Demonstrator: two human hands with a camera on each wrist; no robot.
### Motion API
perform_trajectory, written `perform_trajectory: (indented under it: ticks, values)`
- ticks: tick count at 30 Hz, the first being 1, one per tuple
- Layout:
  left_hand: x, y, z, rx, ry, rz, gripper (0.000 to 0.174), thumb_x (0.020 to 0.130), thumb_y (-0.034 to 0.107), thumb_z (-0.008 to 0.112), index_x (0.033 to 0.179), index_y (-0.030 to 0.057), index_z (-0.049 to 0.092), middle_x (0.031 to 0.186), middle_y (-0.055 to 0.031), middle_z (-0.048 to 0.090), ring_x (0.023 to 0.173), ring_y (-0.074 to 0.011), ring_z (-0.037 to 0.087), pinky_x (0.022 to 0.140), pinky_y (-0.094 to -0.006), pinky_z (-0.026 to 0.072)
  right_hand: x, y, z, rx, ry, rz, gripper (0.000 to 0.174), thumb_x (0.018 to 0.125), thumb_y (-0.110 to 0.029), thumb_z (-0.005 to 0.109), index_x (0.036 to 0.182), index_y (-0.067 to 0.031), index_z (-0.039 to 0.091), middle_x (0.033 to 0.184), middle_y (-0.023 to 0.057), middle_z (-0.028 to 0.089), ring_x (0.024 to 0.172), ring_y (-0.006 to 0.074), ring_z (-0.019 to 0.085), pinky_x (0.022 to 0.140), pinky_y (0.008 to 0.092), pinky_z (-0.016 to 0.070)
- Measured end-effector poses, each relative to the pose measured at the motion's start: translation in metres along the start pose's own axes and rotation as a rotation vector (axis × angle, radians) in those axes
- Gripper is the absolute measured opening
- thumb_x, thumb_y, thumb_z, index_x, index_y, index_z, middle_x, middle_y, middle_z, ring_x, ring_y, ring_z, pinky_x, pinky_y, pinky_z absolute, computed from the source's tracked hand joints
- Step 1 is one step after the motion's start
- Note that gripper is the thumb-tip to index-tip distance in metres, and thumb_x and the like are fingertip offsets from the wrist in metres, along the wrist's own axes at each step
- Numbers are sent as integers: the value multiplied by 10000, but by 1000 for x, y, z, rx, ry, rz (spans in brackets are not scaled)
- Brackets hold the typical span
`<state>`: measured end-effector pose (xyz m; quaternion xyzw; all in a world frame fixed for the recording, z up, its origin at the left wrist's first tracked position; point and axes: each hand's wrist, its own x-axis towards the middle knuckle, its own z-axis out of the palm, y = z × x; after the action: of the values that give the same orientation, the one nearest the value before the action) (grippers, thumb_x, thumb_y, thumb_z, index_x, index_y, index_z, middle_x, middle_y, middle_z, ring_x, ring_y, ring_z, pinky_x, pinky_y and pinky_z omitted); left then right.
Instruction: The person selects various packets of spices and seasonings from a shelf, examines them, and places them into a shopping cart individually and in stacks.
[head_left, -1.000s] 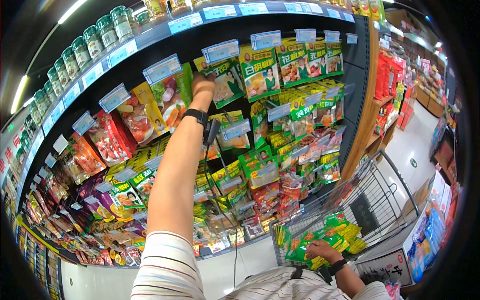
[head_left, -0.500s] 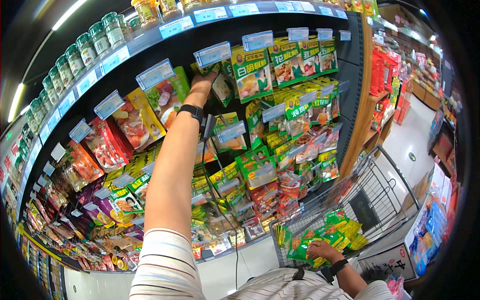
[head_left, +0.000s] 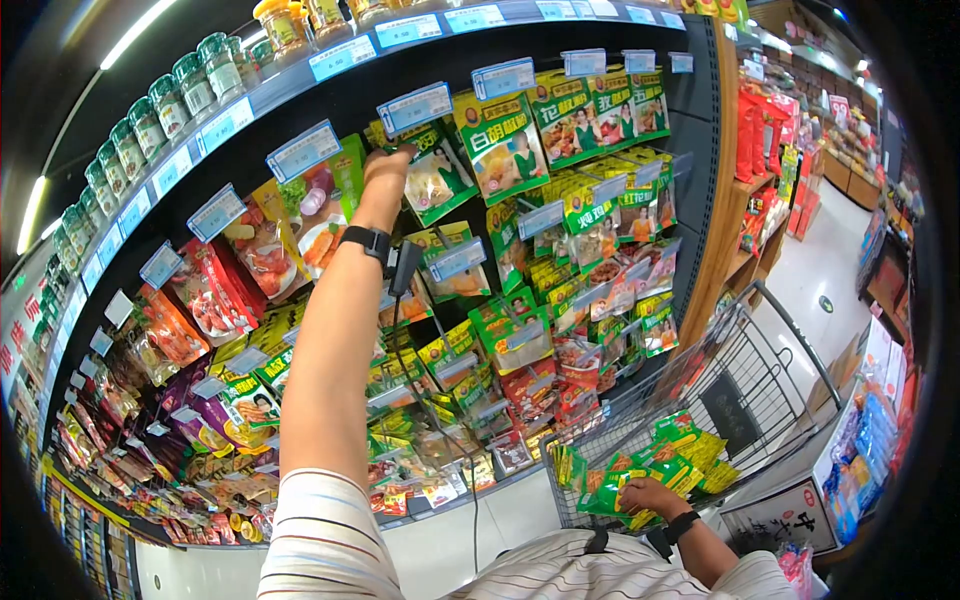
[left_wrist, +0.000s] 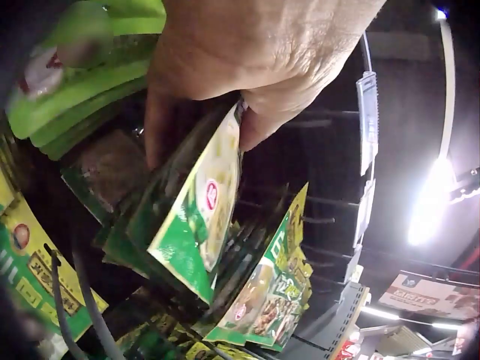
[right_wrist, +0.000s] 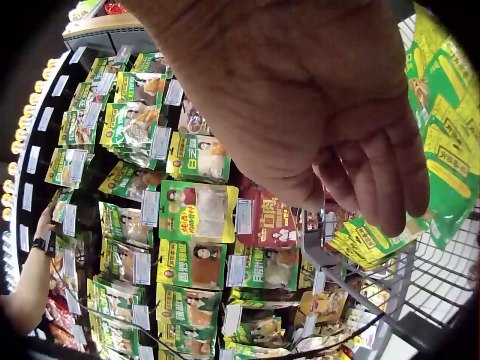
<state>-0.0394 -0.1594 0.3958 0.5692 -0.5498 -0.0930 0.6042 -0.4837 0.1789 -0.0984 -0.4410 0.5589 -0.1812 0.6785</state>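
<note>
My left hand (head_left: 385, 180) reaches up to a peg of green and yellow seasoning packets under a price tag. In the left wrist view, its thumb and fingers pinch the top of the front seasoning packet (left_wrist: 206, 206), with more packets hanging behind. A white pepper packet (head_left: 500, 150) hangs just to the right. Low at the right, my right hand (head_left: 650, 497) rests over green and yellow packets (head_left: 685, 455) in the shopping cart (head_left: 790, 400). The right wrist view shows its palm bare and its fingers loosely bent, fingertips overlapping the packets.
Rows of hanging packets (head_left: 600, 205) fill the rack below and beside my left hand. Above runs a shelf edge with price tags (head_left: 415, 105) and green-capped jars (head_left: 220, 65). A black cable (head_left: 435, 400) hangs from the left wrist. An aisle floor (head_left: 815, 270) lies beyond the cart.
The packet at my left hand turned edge-on half a second ago and now faces forward again. The head view has shifted slightly. My right hand stays over the packets in the cart.
</note>
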Motion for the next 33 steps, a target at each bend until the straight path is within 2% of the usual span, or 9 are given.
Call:
perform_trajectory:
  ticks: [2, 3, 7, 10, 15, 19, 23, 25, 33]
  values:
    - [-16, 10, -9, -184, -92, -15, 599, 779, 348, 737, 1112, -135, 619, 1093, -261, 671, 998, -328, 648, 879, -397, 476, 2, -2, 1, -19, -4, -8, 310, 933, -292, 605, 983, 10, 652, 872, 97, 702, 762, 199, 710, 659, 313, 560]
    - [-24, 18, -13, -172, -102, -33, 522, 796, 324, 731, 1038, -125, 618, 1022, -217, 665, 947, -293, 631, 850, -394, 473, 3, -3, 1, -31, -7, -3, 311, 934, -291, 604, 985, 12, 651, 875, 100, 702, 762, 199, 710, 653, 313, 559]
    - [-32, 26, -17, -166, -79, -32, 416, 803, 309, 740, 922, -60, 589, 936, -164, 642, 894, -253, 625, 808, -383, 479, 8, 0, 0, -16, -36, 3, 305, 930, -278, 603, 999, 16, 650, 883, 107, 703, 759, 197, 708, 629, 315, 557]
    - [-39, 28, -21, -313, -138, -70, 444, 804, 317, 743, 958, -71, 590, 970, -167, 644, 899, -239, 624, 790, -379, 488, 14, 9, -5, -38, -66, -50, 287, 928, -250, 622, 1022, 19, 656, 872, 107, 703, 749, 193, 706, 614, 315, 561]
    - [-51, 38, -29, -466, -332, -34, 294, 861, 163, 691, 1018, -84, 663, 917, -115, 718, 766, -169, 692, 683, -295, 535, 18, 19, -9, -1, -102, -52, 259, 961, -207, 596, 1096, 11, 633, 931, 127, 708, 785, 237, 721, 655, 343, 594]
    - [-64, 48, -34, -621, -407, -27, 268, 872, 150, 694, 1043, -53, 663, 954, -110, 722, 803, -176, 703, 732, -296, 557, 17, 15, -8, 35, -75, -47, 258, 921, -193, 651, 1075, 14, 655, 847, 99, 701, 704, 205, 709, 594, 315, 573]
    - [-66, 55, -39, -705, -413, -129, 252, 873, 126, 699, 1057, -39, 650, 986, -126, 720, 829, -205, 720, 779, -326, 589, 15, 13, -8, -3, -88, -20, 243, 943, -205, 618, 1072, -2, 651, 870, 104, 703, 732, 211, 708, 617, 319, 575]
    - [-65, 55, -40, -755, -436, -155, 252, 876, 120, 698, 1060, -43, 642, 982, -129, 719, 827, -209, 723, 774, -328, 597, 18, 15, -11, -40, -123, -34, 239, 976, -231, 578, 1081, -27, 645, 926, 120, 711, 800, 216, 713, 662, 329, 582]
    - [-73, 59, -43, -876, -516, -193, 276, 927, 128, 659, 1131, -50, 608, 1055, -164, 715, 888, -241, 734, 776, -364, 627, 12, 13, -10, 33, -106, -47, 260, 948, -247, 617, 1006, 3, 658, 824, 94, 697, 700, 197, 691, 598, 306, 549]
